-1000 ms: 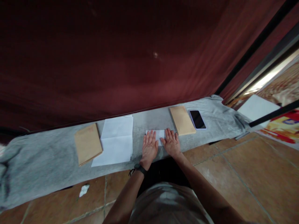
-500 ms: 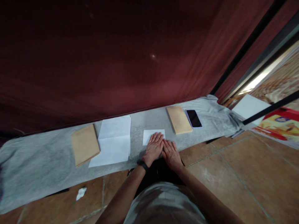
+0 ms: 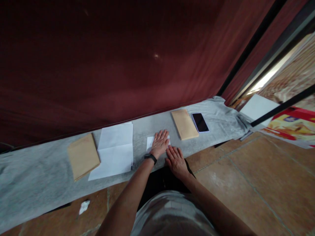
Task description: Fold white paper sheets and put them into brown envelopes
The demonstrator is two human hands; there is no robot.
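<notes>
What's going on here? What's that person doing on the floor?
A person presses their left hand flat on a small white paper on a long grey cloth. Their right hand rests at the cloth's near edge beside it. Larger white sheets, two tan paper envelopes and a black phone lie alongside.

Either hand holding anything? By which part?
Nothing is gripped. The left hand lies flat, palm down, on the folded white paper, covering its middle and right part. The right hand rests open on the grey cloth.
</notes>
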